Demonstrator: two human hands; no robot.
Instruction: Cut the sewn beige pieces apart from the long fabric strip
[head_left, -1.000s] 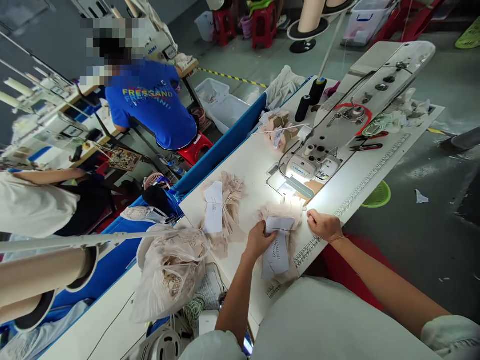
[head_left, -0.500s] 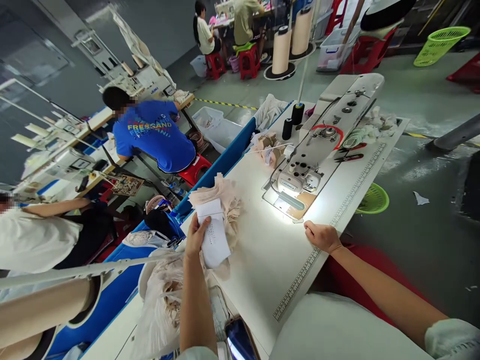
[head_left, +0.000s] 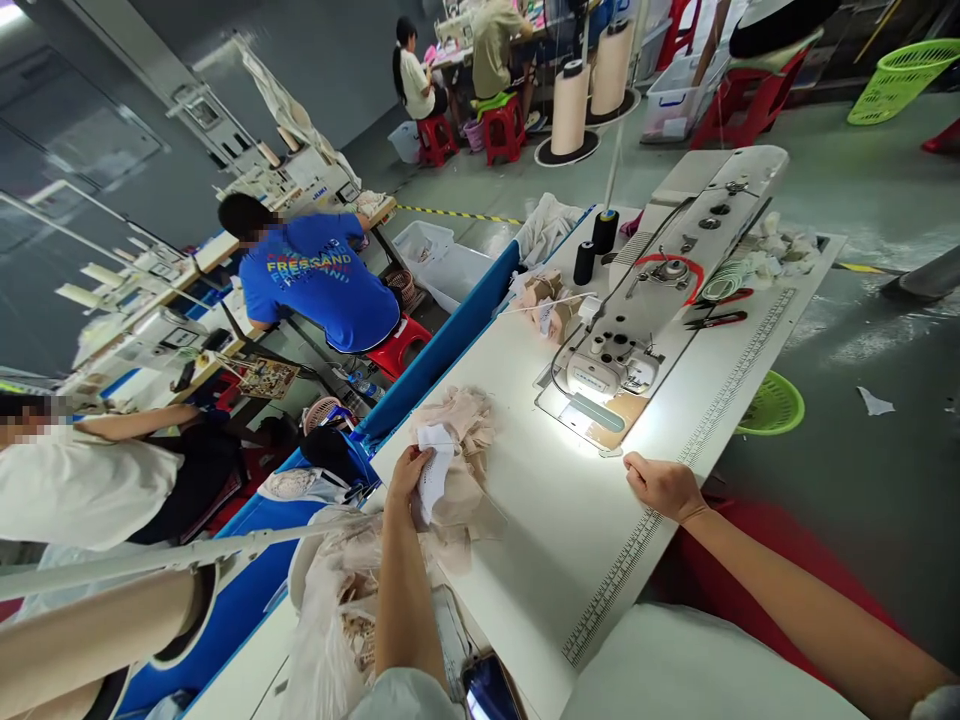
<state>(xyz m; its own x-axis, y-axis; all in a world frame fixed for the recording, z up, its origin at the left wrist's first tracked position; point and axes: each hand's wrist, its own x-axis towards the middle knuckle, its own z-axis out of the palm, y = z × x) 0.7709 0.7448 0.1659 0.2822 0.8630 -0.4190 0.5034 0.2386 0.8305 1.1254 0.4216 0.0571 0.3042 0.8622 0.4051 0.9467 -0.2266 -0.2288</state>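
My left hand is closed on a white paper slip with small printed marks, its edge pinched by thumb and fingers. Under and behind the slip lies a heap of beige fabric pieces on the white sewing table. My right hand rests at the table's near edge, curled into a fist; whatever may be inside it is hidden. Just beyond that fist is the lit needle area of a sewing machine, with a tan patch on its bed.
Black thread spools, a beige bundle and red-handled snips lie around the machine. A plastic bag and a phone are near my left forearm. A blue trough borders the table; co-workers sit beyond it.
The paper slip has tilted in my left hand and now shows a narrower face, exposing more beige fabric. My right fist keeps its place at the table edge. The view has shifted slightly.
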